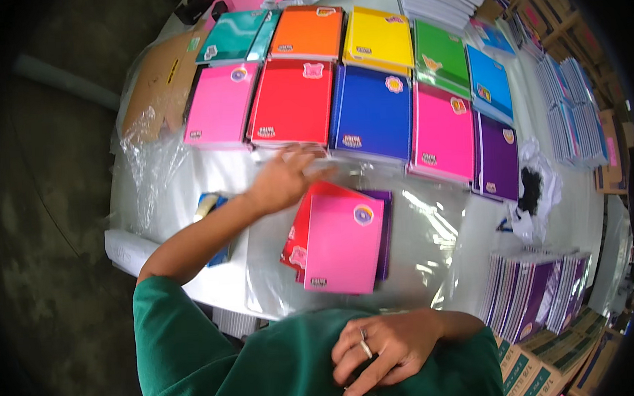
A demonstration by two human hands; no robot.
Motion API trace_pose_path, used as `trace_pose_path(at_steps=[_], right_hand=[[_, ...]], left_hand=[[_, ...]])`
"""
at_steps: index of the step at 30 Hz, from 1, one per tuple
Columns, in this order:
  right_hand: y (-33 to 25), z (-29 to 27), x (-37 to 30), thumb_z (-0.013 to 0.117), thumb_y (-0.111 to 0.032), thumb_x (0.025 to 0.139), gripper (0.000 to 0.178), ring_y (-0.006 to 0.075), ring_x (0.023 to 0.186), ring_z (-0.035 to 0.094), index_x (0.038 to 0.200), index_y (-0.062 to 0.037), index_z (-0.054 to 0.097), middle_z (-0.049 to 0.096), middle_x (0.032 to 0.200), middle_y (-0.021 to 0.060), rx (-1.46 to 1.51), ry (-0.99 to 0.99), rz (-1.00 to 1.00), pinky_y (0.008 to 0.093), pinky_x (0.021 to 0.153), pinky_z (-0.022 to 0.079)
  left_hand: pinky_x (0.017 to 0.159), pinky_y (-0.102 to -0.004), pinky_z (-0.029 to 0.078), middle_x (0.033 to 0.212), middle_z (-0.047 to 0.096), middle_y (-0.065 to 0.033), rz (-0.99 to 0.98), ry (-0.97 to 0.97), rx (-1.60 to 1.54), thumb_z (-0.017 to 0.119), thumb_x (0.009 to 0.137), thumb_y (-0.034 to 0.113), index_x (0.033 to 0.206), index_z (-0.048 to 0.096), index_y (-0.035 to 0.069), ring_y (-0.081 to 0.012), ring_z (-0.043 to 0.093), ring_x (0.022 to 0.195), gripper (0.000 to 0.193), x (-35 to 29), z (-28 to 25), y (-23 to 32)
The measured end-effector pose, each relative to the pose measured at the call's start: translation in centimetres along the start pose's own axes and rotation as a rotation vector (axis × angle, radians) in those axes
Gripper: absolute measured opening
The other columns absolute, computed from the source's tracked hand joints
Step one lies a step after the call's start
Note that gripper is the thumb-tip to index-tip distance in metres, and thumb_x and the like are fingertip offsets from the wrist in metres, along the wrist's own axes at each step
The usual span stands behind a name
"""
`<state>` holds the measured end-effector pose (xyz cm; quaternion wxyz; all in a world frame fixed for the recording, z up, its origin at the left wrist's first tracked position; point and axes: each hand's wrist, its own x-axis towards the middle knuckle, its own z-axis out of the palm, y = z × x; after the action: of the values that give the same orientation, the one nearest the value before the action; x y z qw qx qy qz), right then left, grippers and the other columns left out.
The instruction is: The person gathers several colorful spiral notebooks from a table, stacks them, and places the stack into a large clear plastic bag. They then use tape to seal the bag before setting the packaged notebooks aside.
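My left hand (288, 179) reaches over the table with its fingers spread, slightly blurred and holding nothing I can see. It is between the red notebook stack (290, 103) and a small loose pile. On top of that pile lies a light pink notebook (344, 243) with a round sticker; a red notebook (295, 231) and a purple notebook (387, 237) stick out at its sides. Under the pile is a clear plastic sheet (422, 250). Close against my green shirt, my right hand (391, 347), wearing rings, has its fingers curled; anything inside them is hidden.
Two rows of notebook stacks cross the table, including a blue stack (371, 114) and a yellow stack (379, 38). Purple notebooks (533, 287) stand at right above cardboard boxes (543, 365). A tape dispenser (214, 202) sits behind my left forearm. Crumpled plastic (153, 163) lies far left.
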<state>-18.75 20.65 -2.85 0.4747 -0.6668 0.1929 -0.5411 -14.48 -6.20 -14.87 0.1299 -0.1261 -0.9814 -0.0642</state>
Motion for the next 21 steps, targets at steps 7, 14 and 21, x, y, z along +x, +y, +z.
trace_pose_path(at_steps=[7, 14, 21], right_hand=[[4.2, -7.6, 1.1, 0.060, -0.001, 0.082, 0.014, 0.0235, 0.082, 0.057, 0.095, -0.0002, 0.062, 0.060, 0.088, 0.0099, -0.015, 0.394, -0.106, 0.0363, 0.074, 0.043], [9.5, -26.0, 0.9, 0.060, -0.010, 0.082, 0.019, 0.0173, 0.088, 0.062, 0.098, -0.0001, 0.065, 0.066, 0.097, 0.0120, -0.844, 1.114, 0.395, 0.0295, 0.082, 0.046], [14.7, -40.1, -2.9, 0.067, -0.054, 0.071, 0.072, 0.0318, 0.104, 0.056, 0.114, 0.0021, 0.057, 0.058, 0.113, 0.0208, -1.700, 1.197, 1.344, 0.0413, 0.090, 0.043]], left_hand=[[0.091, -0.0415, 0.043, 0.119, 0.052, -0.0174, -0.832, 0.234, 0.203, 0.062, 0.081, 0.028, 0.127, 0.047, 0.012, -0.0354, 0.050, 0.110, 0.051, 4.1, -1.3, -27.1], [0.088, -0.0437, 0.043, 0.124, 0.051, -0.0225, -1.308, 0.124, 0.253, 0.069, 0.074, 0.047, 0.126, 0.043, 0.001, -0.0338, 0.055, 0.106, 0.075, 2.7, 1.0, -37.6], [0.073, -0.0321, 0.050, 0.098, 0.062, -0.0076, -0.936, 0.980, -0.945, 0.065, 0.083, 0.033, 0.112, 0.052, 0.003, -0.0147, 0.061, 0.085, 0.043, 10.4, -5.9, -28.4]])
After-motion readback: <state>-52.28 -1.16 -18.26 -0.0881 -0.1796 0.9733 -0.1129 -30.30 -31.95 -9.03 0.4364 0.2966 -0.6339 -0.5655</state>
